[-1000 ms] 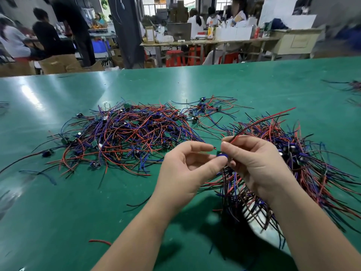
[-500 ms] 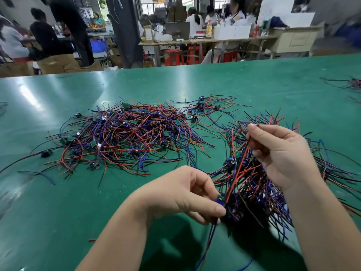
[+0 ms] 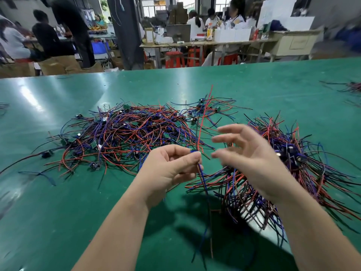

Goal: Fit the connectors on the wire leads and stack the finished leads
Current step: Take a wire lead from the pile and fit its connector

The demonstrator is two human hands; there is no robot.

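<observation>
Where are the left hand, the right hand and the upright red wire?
left hand [image 3: 170, 170], head view, its back
right hand [image 3: 254, 161], head view, its middle
red wire [image 3: 204, 118], head view, midway up

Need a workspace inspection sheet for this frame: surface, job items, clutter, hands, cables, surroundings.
Surface: green table, glossy, light glare at left.
Job's things: held lead, red wire rising, blue and dark wires hanging below the hand; left pile of leads with small boards; right pile of leads.
Clutter: stray wire lying apart near the left edge; separate bundle at far right.
Hands: left hand pinches the held lead between thumb and fingers; right hand open, motion-blurred, holding nothing.
Cables: nothing seen besides the leads.
Surroundings: people at benches, red stools, dark pillar.
</observation>
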